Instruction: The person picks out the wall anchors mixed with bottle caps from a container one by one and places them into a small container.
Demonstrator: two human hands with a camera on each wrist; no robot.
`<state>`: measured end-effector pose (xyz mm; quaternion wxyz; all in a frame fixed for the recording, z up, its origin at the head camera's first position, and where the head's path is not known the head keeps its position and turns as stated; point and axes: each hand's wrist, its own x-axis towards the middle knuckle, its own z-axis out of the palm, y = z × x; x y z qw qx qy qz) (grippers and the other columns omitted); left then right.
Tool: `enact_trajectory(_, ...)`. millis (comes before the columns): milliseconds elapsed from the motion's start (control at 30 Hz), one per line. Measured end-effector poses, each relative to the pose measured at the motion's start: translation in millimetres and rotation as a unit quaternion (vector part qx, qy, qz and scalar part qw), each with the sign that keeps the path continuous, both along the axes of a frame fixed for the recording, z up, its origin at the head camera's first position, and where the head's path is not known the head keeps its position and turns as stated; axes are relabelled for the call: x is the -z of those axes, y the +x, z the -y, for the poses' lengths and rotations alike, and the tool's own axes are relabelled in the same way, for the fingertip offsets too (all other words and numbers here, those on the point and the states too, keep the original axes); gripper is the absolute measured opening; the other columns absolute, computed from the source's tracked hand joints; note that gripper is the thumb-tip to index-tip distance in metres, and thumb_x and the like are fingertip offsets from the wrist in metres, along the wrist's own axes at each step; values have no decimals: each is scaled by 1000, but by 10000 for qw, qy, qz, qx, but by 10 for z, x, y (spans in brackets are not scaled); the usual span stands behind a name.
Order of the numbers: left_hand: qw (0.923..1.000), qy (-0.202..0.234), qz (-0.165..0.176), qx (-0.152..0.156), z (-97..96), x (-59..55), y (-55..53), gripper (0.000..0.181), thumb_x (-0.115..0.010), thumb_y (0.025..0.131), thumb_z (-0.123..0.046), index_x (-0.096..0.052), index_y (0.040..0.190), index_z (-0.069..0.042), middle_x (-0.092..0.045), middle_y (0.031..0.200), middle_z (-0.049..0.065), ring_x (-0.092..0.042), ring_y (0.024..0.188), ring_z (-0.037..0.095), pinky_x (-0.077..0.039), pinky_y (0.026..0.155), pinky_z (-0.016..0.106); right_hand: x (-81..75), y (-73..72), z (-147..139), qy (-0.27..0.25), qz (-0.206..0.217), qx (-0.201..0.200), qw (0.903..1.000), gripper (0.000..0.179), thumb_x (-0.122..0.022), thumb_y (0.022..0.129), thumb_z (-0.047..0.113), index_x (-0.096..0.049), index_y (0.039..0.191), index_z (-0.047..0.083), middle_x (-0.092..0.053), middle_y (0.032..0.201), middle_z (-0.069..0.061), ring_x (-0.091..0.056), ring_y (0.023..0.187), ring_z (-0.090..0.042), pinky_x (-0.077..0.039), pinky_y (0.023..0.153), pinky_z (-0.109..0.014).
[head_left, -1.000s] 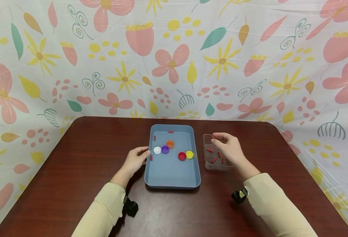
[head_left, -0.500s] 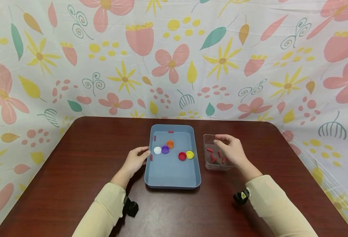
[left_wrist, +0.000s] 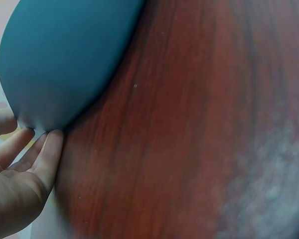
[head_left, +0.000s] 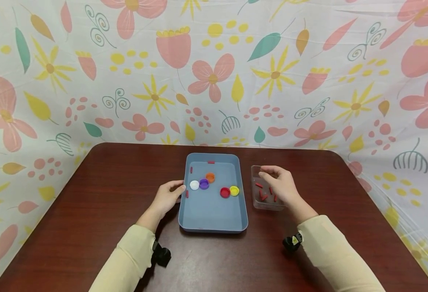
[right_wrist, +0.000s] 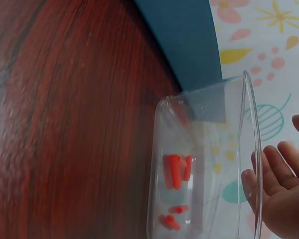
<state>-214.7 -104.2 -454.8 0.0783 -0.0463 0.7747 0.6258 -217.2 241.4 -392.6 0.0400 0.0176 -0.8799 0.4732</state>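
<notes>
My left hand [head_left: 165, 197] holds the left side of a blue tray [head_left: 214, 217]; in the left wrist view its fingertips [left_wrist: 52, 142] touch the tray's outer wall. In the tray lie round caps: white [head_left: 194, 185], purple [head_left: 204, 184], orange [head_left: 210, 177], red [head_left: 225, 192] and yellow [head_left: 234, 191]. Short red sticks [head_left: 187, 194] lie near its rims. Over a clear plastic box [head_left: 268, 206] hovers my right hand [head_left: 282, 184]. Thumb and fingers stand apart in the right wrist view, with nothing seen between them. Several red sticks [right_wrist: 175, 172] lie in the box.
The box stands just right of the tray on a dark brown wooden table [head_left: 119, 182]. A flower-patterned cloth [head_left: 214, 77] hangs behind the table's far edge. Black wrist cameras [head_left: 161, 254] sit at both sleeves.
My right hand has let go of a red stick, which now lies with the others in the clear box. My left hand stays at the tray.
</notes>
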Motion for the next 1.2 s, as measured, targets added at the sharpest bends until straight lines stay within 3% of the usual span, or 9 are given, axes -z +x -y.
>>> enact_trajectory(100, 10000, 36, 9, 6, -4, -11, 7, 39, -55, 96, -18, -53, 133, -2, -49, 137, 21, -65, 102, 30, -57, 86, 38, -6, 0, 36, -118, 30, -71, 9999, 43, -60, 93, 31, -59, 126, 3, -64, 120, -18, -60, 95, -10, -48, 71, -13)
enact_trajectory(200, 10000, 91, -13, 5, -10, -19, 13, 39, -55, 96, -17, -53, 132, -1, -49, 137, 21, -66, 101, 29, -57, 86, 38, -10, -8, 80, -215, 12, -126, 9997, 42, -60, 93, 29, -59, 125, 2, -63, 119, -19, -59, 87, 2, -49, 70, -13)
enact_trajectory(333, 9999, 123, -49, -9, -12, -17, 16, 39, -55, 96, -16, -53, 132, 0, -50, 136, 22, -66, 99, 29, -58, 85, 38, -17, -31, 160, -309, -90, -142, 9994, 39, -62, 92, 25, -61, 122, 1, -64, 118, -19, -59, 87, 6, -51, 74, -10)
enact_trajectory(533, 9999, 122, -34, -24, -13, -23, 18, 39, -55, 96, -16, -53, 131, -1, -50, 136, 21, -65, 103, 30, -58, 85, 38, -56, -53, 287, -369, 78, -119, 9992, 39, -62, 92, 29, -61, 123, 5, -64, 120, -15, -63, 97, -12, -56, 78, -18)
enact_trajectory(667, 9999, 129, -23, -28, 1, -29, 23, 39, -56, 96, -16, -54, 131, 0, -50, 135, 21, -65, 102, 30, -58, 85, 38, -103, -74, 394, -414, 144, -108, 9990, 40, -63, 91, 30, -61, 124, 7, -63, 120, -15, -61, 99, -19, -56, 74, -24)
enact_trajectory(900, 9997, 231, -24, 5, 15, -33, 11, 38, -55, 96, -15, -54, 131, -1, -49, 136, 20, -66, 100, 32, -58, 85, 39, -179, -157, 620, -464, 60, -57, 9989, 39, -63, 91, 27, -62, 122, 5, -63, 120, -14, -61, 108, -25, -54, 89, -32)
enact_trajectory(1200, 9996, 271, -44, 38, 6, -37, 16, 39, -54, 96, -15, -53, 131, 0, -49, 136, 22, -66, 101, 32, -58, 85, 38, -209, -284, 897, -479, 35, -43, 9988, 34, -65, 89, 25, -65, 116, 5, -65, 115, -12, -61, 104, -25, -54, 84, -34)
